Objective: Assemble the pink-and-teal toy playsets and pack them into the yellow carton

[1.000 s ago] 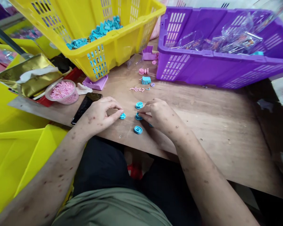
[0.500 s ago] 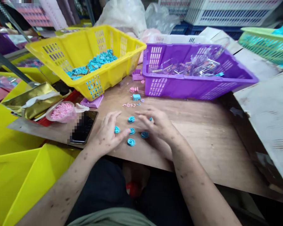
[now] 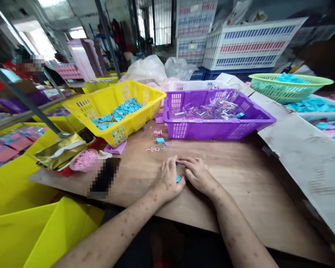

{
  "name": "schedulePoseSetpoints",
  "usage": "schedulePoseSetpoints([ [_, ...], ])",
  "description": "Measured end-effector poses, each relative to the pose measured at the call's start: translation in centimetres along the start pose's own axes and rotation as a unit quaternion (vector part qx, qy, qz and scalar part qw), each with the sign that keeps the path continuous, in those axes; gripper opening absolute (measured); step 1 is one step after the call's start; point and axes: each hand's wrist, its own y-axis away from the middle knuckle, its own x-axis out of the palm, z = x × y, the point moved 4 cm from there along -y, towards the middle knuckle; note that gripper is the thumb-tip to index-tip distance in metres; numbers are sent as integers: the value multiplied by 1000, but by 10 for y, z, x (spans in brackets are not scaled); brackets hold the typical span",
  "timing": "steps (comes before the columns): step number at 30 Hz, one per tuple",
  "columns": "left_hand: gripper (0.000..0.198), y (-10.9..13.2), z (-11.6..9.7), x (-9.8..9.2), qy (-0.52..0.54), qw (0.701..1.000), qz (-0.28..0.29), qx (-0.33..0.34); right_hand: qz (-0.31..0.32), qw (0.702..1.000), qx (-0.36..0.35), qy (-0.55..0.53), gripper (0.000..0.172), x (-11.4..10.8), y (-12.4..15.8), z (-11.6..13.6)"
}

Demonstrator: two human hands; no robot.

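My left hand (image 3: 169,181) rests on the wooden table with its fingers stretched forward and its thumb out to the right. Facing it from the right, my right hand (image 3: 199,174) is cupped with its fingers extended, their tips close to the left fingers. Between the palms shows part of a small blue oval plastic piece (image 3: 178,178); other blue pieces there are mostly hidden. Farther up the table lie a blue block-like part (image 3: 160,140), small pink hook-shaped bits (image 3: 153,149) and pink round parts (image 3: 158,133).
Behind stand a yellow basket (image 3: 134,128) of blue pieces and a purple basket (image 3: 212,128) of clear plastic packs. At left are a phone (image 3: 104,176) and a tub of pink bits (image 3: 85,160). Cardboard (image 3: 309,160) borders the right side, below a green basket (image 3: 290,87).
My hands have come closer together and to the right, around the blue oval pieces that lay spread out before. The camera view has tilted up.
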Motion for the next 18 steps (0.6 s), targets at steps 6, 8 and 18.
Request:
schedulePoseSetpoints([
  [6, 79, -10, -2, 3, -60, 996, 44, -47, 49, 998, -7, 28, 68, 14, -6, -1],
  [8, 88, -6, 2, -7, -75, 994, 45, -57, 53, 998, -23, 18, 69, 19, -6, -1],
  [18, 36, -81, 38, -273, -208, 971, -24, -113, 1, 999, -31, 21, 36, 22, -12, -16],
])
